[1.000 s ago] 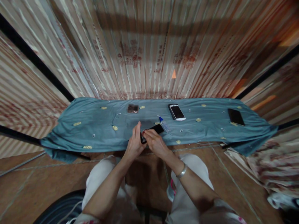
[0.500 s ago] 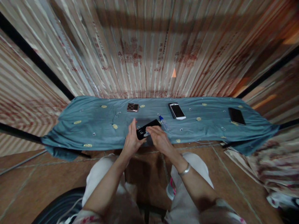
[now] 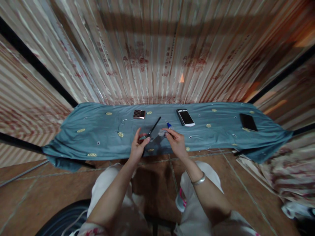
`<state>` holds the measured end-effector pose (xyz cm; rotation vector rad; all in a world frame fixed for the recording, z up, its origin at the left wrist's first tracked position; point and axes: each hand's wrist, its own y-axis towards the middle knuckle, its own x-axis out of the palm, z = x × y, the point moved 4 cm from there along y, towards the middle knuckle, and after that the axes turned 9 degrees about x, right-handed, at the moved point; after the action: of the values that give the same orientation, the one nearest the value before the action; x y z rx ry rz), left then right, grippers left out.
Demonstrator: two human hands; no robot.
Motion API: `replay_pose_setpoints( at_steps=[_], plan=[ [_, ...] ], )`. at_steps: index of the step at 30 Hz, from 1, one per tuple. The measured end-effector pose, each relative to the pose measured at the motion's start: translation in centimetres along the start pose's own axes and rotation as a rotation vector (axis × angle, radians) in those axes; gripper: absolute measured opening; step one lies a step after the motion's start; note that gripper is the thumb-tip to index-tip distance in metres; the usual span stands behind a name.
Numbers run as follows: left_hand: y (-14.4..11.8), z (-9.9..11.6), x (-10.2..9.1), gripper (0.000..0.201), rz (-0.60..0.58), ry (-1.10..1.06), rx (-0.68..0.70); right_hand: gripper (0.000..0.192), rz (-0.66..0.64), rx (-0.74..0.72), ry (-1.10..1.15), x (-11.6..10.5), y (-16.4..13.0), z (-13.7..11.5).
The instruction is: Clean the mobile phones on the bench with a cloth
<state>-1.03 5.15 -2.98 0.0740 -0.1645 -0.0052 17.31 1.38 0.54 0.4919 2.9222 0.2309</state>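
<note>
Left hand (image 3: 137, 147): clamped on one end of a black phone (image 3: 155, 126), seen edge-on and pointing toward one o'clock.
Right hand (image 3: 177, 144): apart from the left, pinching a crumpled pale scrap (image 3: 162, 132).
Desk (image 3: 219, 134): blue cap (image 3: 169, 125) at eleven o'clock from the right hand, white phone (image 3: 187, 118) at one.

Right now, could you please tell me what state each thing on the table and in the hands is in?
Left hand, holding the black phone
Right hand, pinching the pale wipe
Black phone, seen edge-on
Pale wipe, crumpled
Blue-topped bottle, mostly hidden by the right hand
White phone, face up, screen dark
Checkered case, lying flat
Dark slab, lying flat
Tablecloth, spread out, wrinkled
</note>
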Motion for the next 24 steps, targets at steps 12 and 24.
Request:
replay_pose_setpoints(
  at_steps=[12,24],
  plan=[
    [-1.3,0.5,1.1,0.033,0.026,-0.544,-0.497,0.032,-0.143,0.383,0.391,3.3,0.4,3.5],
    [-1.0,0.5,0.6,0.027,0.061,-0.469,-0.434,0.033,-0.295,0.578,0.508,7.2,-2.1,4.2]
  ],
)
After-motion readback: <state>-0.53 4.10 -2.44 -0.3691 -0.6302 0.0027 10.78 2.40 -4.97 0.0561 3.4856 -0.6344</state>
